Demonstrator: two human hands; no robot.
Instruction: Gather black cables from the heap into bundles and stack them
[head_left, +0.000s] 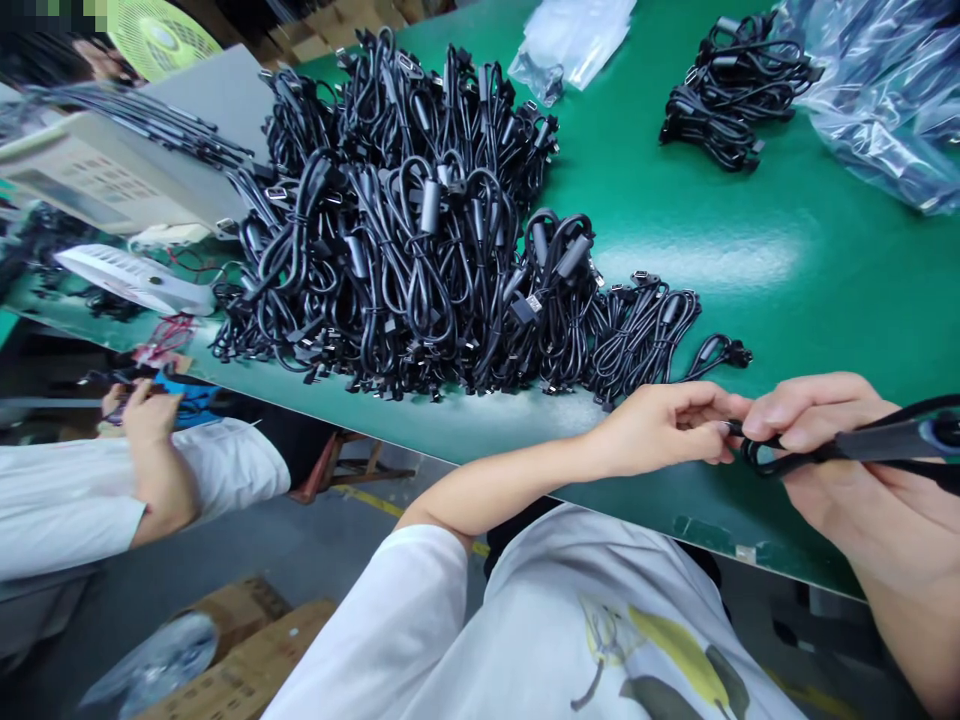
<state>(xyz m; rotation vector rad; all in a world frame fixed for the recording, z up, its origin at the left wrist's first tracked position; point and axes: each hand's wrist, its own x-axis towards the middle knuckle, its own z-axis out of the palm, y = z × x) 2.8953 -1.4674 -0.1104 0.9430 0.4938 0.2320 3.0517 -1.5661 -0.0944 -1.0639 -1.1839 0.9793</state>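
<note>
White short-sleeve T-shirt (525,610), lightly creased. Left sleeve (409,590) loose, ends about the elbow. Front print (660,650): cartoon-style yellow curved shape, dark grey-green patches, thin dark outline. Rest of the shirt front plain white. Forearms uncovered down to left hand (664,425) and right hand (825,450), both bare.

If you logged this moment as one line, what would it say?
left hand: pinches black cable | right hand: holds same cable | nearby: cable pile on green table
</note>
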